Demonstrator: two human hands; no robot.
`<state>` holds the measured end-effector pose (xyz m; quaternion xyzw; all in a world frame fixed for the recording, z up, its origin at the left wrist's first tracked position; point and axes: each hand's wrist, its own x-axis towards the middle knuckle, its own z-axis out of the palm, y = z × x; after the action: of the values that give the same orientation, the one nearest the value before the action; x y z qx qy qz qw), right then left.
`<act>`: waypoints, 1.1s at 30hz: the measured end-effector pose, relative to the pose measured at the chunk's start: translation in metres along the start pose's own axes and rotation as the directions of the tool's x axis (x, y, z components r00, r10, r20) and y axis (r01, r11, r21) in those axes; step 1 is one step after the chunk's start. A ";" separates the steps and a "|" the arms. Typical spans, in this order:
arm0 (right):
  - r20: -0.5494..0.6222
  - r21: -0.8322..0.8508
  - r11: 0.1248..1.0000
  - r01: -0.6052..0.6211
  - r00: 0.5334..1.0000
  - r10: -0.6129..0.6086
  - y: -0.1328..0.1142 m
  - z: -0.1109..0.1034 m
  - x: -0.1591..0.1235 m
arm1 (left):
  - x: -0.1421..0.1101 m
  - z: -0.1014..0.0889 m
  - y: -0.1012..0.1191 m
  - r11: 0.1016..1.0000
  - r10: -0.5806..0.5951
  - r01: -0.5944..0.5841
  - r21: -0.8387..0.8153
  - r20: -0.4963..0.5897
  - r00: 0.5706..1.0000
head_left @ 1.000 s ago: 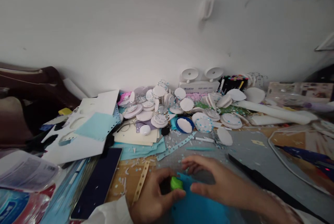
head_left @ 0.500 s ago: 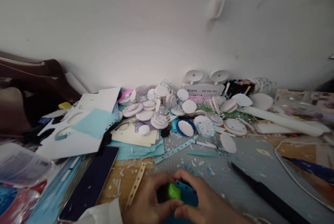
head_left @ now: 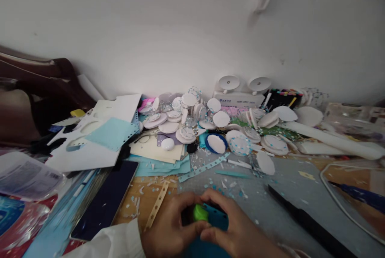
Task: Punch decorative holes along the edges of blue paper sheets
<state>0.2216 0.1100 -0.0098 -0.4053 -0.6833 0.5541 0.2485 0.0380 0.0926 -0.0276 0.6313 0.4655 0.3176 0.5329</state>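
Low in the head view, my left hand point(head_left: 170, 226) is closed around a small bright green paper punch point(head_left: 200, 213). My right hand point(head_left: 237, 228) pinches the edge of a blue paper sheet point(head_left: 219, 218) close against the punch. Dark holes run along that sheet's upper edge. My fingertips nearly meet, and the lower part of the sheet is partly hidden beneath my hands. A cream strip point(head_left: 158, 205) with star-shaped holes lies just left of my left hand.
White discs point(head_left: 221, 119) are heaped along the wall. A black knife-like tool point(head_left: 306, 220) lies right on the grey mat point(head_left: 285, 174). At left are a dark phone point(head_left: 105, 200) and white sheets point(head_left: 129, 107); a blue glue gun point(head_left: 357, 194) rests far right. Paper bits litter the middle.
My right hand was spread above the blue sheet; it has come left and closed on the sheet's edge beside the punch. My left hand keeps hold of the punch. The view has shifted slightly.
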 end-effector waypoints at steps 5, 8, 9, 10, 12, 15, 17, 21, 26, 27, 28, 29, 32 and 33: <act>0.026 -0.013 1.000 0.001 1.000 0.000 -0.002 -0.005 0.000 | 0.002 -0.001 0.003 0.996 0.008 -0.008 -0.084 0.002 1.000; 0.050 -0.067 0.996 -0.067 0.996 0.071 -0.001 -0.015 -0.004 | 0.004 -0.002 0.005 0.981 -0.001 0.007 -0.195 0.029 1.000; 0.038 -0.103 0.990 -0.099 0.994 0.103 0.000 -0.018 -0.006 | 0.004 -0.002 0.006 0.973 -0.021 0.028 -0.230 0.033 0.999; 0.016 -0.148 0.981 -0.123 0.992 0.126 0.001 -0.021 -0.007 | 0.004 -0.003 0.006 0.962 -0.047 0.054 -0.268 0.033 0.998; -0.045 -0.233 0.965 -0.121 0.993 0.113 0.003 -0.026 -0.010 | 0.004 -0.003 0.007 0.931 -0.099 0.105 -0.350 0.038 0.994; -0.110 -0.315 0.949 -0.027 0.994 -0.008 0.004 -0.031 -0.012 | 0.004 -0.003 0.008 0.876 -0.118 0.131 -0.463 0.057 0.991; -0.117 -0.332 0.943 0.019 0.991 -0.061 0.002 -0.032 -0.013 | 0.003 -0.003 0.008 0.862 -0.103 0.118 -0.493 0.058 0.993; -0.124 -0.345 0.938 0.037 0.989 -0.085 -0.001 -0.032 -0.017 | 0.003 -0.003 0.010 0.863 -0.068 0.086 -0.498 0.053 0.996; -0.294 -0.339 0.940 0.035 0.945 -0.141 0.004 -0.034 -0.022 | 0.005 -0.009 0.013 0.845 -0.044 0.066 -0.531 0.054 0.998; -0.372 -0.323 0.946 0.020 0.916 -0.147 0.006 -0.036 -0.022 | 0.005 -0.011 0.013 0.837 -0.040 0.053 -0.545 0.036 0.999; -0.448 -0.306 0.952 0.004 0.882 -0.148 0.009 -0.038 -0.023 | 0.006 -0.013 0.012 0.824 -0.043 0.046 -0.564 0.019 0.999; -0.509 -0.289 0.957 -0.010 0.849 -0.144 0.012 -0.040 -0.023 | 0.006 -0.014 0.011 0.808 -0.052 0.045 -0.588 0.005 0.999; -0.564 -0.251 0.968 -0.033 0.817 -0.118 0.020 -0.044 -0.025 | 0.006 -0.014 0.008 0.754 -0.094 0.070 -0.653 -0.002 0.996; -0.552 -0.244 0.969 -0.037 0.827 -0.108 0.022 -0.044 -0.025 | 0.006 -0.013 0.007 0.738 -0.094 0.077 -0.670 0.010 0.995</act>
<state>0.2760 0.1148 -0.0161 -0.5646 -0.6504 0.3175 0.3968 0.0302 0.1030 -0.0184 0.3720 0.3556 0.4465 0.7320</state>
